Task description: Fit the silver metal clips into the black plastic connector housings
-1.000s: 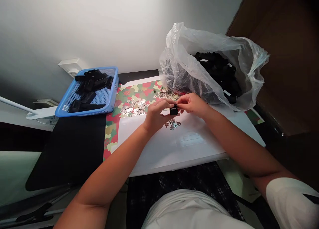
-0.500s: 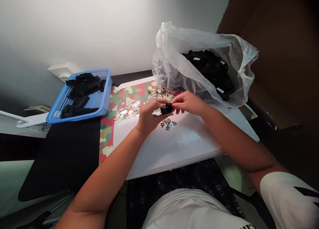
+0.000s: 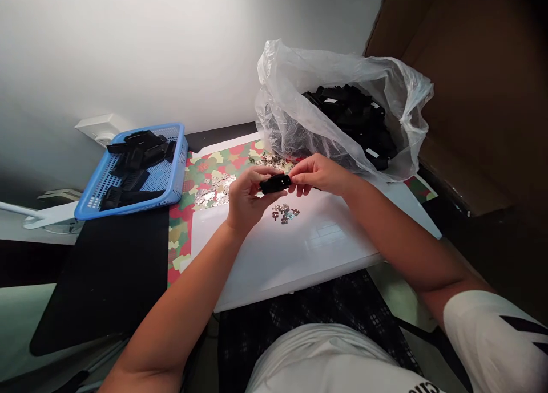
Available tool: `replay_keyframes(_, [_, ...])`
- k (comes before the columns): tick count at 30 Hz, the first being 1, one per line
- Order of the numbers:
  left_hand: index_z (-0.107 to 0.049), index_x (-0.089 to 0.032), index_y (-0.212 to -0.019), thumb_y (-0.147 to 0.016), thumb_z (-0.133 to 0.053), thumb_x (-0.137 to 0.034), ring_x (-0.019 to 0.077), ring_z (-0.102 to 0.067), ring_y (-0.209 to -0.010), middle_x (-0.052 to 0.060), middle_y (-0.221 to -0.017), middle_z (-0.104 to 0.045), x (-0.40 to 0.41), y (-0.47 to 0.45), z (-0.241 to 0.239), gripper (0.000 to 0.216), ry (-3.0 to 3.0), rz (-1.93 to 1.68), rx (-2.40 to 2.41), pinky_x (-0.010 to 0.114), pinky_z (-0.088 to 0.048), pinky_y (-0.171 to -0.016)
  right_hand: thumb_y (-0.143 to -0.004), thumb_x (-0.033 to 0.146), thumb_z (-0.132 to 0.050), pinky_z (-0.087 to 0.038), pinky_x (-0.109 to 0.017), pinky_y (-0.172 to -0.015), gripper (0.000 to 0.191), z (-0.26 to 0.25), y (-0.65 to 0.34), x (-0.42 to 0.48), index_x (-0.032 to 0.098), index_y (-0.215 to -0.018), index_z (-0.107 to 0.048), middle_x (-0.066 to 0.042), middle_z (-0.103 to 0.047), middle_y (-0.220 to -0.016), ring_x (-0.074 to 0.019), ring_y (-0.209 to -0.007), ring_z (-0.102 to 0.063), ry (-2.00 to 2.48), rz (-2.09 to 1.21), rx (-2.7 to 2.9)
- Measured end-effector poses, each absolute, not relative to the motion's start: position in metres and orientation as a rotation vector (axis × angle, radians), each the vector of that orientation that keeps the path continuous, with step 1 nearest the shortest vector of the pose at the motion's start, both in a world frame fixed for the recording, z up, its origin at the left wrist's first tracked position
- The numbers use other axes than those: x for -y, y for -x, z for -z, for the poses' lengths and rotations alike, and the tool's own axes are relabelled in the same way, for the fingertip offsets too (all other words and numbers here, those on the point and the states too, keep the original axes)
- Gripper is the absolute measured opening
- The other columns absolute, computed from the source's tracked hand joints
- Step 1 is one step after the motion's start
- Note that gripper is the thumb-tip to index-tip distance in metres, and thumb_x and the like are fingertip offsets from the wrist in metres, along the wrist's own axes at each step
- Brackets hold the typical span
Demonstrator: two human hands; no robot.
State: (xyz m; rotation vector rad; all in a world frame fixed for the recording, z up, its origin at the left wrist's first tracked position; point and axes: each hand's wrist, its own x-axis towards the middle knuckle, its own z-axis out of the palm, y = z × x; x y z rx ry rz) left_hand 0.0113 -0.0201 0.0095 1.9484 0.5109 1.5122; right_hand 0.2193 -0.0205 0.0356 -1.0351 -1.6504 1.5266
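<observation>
1. Head view: a small black part point(image 3: 275, 183) is held above the white board point(image 3: 257, 267), near the middle of the scene.
2. The left hand point(image 3: 247, 194) grips it at its left end, fingers along the top and thumb underneath.
3. The right hand point(image 3: 321, 175) is at the part's other end, thumb and forefinger drawn narrow; I cannot tell whether they pinch the part itself or something tiny.
4. Just below the part, a little cluster of metal plates point(image 3: 284, 213) lies on the board.
5. Beyond the left hand, a wider spread of metal pieces point(image 3: 214, 190) lies on a patterned sheet point(image 3: 180, 239), with a further heap point(image 3: 269, 160) near the bag.
6. The clear plastic bag point(image 3: 282, 108) stands open behind the right hand, holding many black parts.
7. At the left, a blue basket point(image 3: 177, 173) with more black pieces sits on the black bench point(image 3: 107, 267), near the wall.
</observation>
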Motion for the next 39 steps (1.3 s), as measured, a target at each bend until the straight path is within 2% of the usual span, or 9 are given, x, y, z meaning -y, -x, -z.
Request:
replay_keyframes(5, [-0.05,-0.023,-0.086,-0.074,-0.084,-0.019,0.0157,-0.074,-0.087,0.0,-0.102,-0.073,0.0194,-0.0111,-0.0091,0.036,-2.094,-1.51,-0.468,0.029,-0.065,-0.066,-0.071,0.026,-0.074,-0.053,-0.02,-0.056,0.012,-0.0344,-0.2177,0.0204,0.015,-0.077,-0.076,-0.004,-0.074,-0.071,-0.01,-0.06,-0.065,1.067,-1.559,1.573])
replay_keyframes(16, [-0.047,-0.022,-0.085,-0.076,-0.082,-0.026,0.0166,-0.074,-0.089,0.001,-0.102,-0.072,0.0197,-0.0089,-0.0073,0.037,-2.149,-1.489,-0.519,0.031,-0.066,-0.069,-0.071,0.026,-0.075,-0.055,-0.021,-0.059,0.013,-0.031,-0.219,0.0193,0.015,-0.078,-0.077,-0.004,-0.075,-0.073,-0.0112,-0.062,-0.067,1.068,-1.566,1.574])
replay_keyframes(39, [-0.049,-0.022,-0.087,-0.074,-0.084,-0.02,0.0151,-0.073,-0.088,0.001,-0.103,-0.072,0.0172,-0.0083,-0.0057,0.037,-2.2,-1.519,-0.444,0.029,-0.064,-0.068,-0.074,0.025,-0.074,-0.055,-0.02,-0.059,0.012,-0.0324,-0.216,0.0215,0.014,-0.079,-0.076,-0.004,-0.074,-0.072,-0.0118,-0.064,-0.069,1.113,-1.564,1.548])
